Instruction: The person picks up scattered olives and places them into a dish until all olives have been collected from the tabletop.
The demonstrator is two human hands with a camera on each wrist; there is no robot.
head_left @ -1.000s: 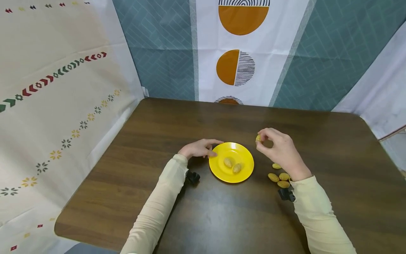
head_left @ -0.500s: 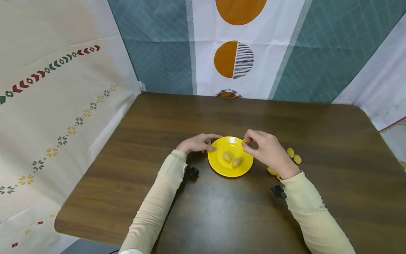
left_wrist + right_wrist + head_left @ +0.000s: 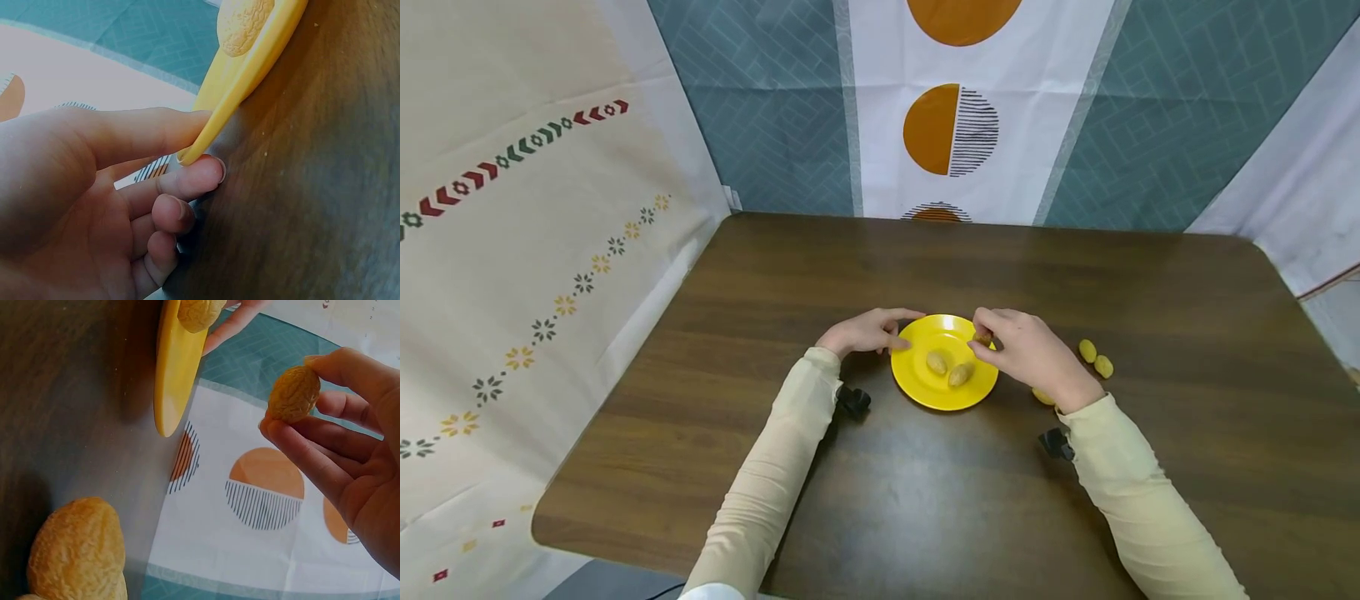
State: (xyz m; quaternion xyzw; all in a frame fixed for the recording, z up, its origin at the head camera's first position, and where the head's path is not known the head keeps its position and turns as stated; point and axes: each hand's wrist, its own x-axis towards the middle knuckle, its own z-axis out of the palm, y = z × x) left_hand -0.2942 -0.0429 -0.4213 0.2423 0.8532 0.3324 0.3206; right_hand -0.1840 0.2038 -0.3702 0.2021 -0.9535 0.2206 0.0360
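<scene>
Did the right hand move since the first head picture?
Yes, to the left: in the head view, the right hand was off to the right of the yellow plate, and now its fingers cover part of the plate's right side.

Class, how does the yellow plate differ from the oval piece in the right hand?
The plate is smooth and round; the oval piece is wrinkled and egg-shaped.
The plate is far larger than the oval piece.
The plate lies on the table, its rim pinched by the left hand; the oval piece is held up by the right hand.
Both are yellowish.
</scene>
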